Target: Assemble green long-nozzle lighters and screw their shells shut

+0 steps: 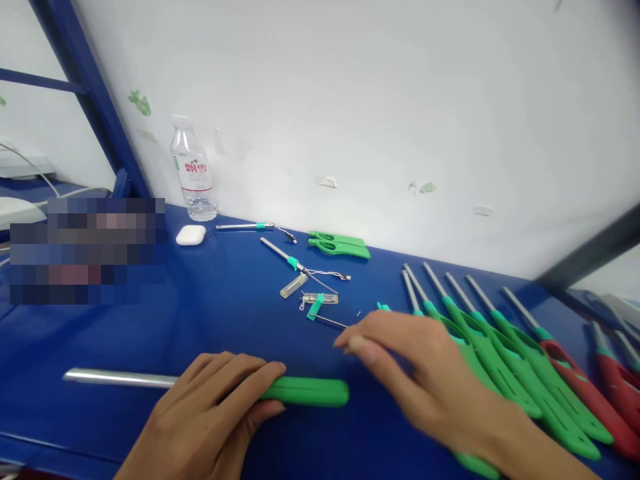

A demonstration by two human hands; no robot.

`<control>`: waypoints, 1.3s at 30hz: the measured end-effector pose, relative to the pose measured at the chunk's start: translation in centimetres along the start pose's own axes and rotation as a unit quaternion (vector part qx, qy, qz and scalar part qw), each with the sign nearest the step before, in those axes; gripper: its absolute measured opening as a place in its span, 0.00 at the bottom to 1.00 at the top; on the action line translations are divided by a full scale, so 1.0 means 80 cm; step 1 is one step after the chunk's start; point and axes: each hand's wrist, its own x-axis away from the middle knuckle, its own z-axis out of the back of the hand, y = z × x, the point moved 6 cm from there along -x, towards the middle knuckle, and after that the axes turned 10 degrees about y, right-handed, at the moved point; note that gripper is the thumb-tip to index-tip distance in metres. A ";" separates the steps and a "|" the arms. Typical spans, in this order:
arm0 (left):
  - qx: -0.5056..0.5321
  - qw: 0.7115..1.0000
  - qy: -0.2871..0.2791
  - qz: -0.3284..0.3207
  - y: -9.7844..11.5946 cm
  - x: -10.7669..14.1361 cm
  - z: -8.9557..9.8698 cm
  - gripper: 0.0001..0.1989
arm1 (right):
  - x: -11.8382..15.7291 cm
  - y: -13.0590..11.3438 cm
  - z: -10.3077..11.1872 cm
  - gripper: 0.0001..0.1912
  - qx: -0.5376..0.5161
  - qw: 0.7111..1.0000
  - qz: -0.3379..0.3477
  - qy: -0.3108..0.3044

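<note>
A left hand (215,407) is closed around the middle of a green stick lighter (313,391), fingers over the top and thumb beneath. The lighter lies crosswise just above a blue table (165,320): its silver tube (120,379) runs out of the grip toward 9 o'clock, and the rounded green end of its body sticks out toward 3 o'clock. Also toward 3 o'clock, apart from the lighter, a right hand (349,341) reaches in with thumb and index fingertips close together, by the end of a thin metal rod (329,321); whether they pinch it I cannot tell. From the left hand, at about 1 to 2 o'clock, are a teal piece (315,308) joining that rod, two clear capsules (293,286), and a metal tube with a teal collar and wires (277,253). A similar wired tube (240,227) lies farther back, near 12 o'clock, with two green handle shells (340,245) at 1 o'clock. Toward 11 o'clock stand a water bottle (193,175) and, just in front, a white rounded case (191,235). Beyond the right hand, toward 3 o'clock, green and red lighters (525,373) lie side by side in a slanting row, tubes pointing away.
</note>
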 end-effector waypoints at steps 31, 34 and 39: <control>-0.066 0.997 -0.022 -0.036 0.002 -0.001 -0.011 0.18 | 0.043 0.129 0.062 0.09 0.213 0.903 -0.251 -0.275; -0.059 0.998 -0.017 -0.031 0.001 0.001 -0.010 0.18 | 0.044 0.131 0.063 0.08 0.210 0.906 -0.241 -0.278; -0.067 0.997 -0.022 -0.030 0.000 0.003 -0.011 0.20 | 0.048 0.133 0.063 0.09 0.190 0.908 -0.232 -0.291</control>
